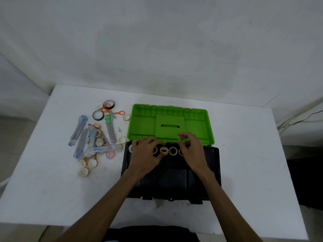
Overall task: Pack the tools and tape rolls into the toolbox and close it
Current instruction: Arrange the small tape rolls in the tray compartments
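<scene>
The black toolbox point(171, 180) stands open on the white table, its green lid point(141, 123) laid back. A row of tape rolls stands along the box's far inner wall, among them a tan roll point(164, 151) and a black roll point(173, 151). My left hand point(145, 154) lies over the row's left part, fingers curled round a black tape roll point(155, 151) that it mostly hides. My right hand point(190, 151) hovers over the row's right end with loosely bent fingers, holding nothing I can see.
To the left of the box lies a pile: clear-handled tools point(77, 131), a green cutter point(110, 128), orange scissors point(115, 112), two black tape rolls point(98, 115) and several small pale rolls point(84, 172). The white table point(253, 154) ends at a wall behind.
</scene>
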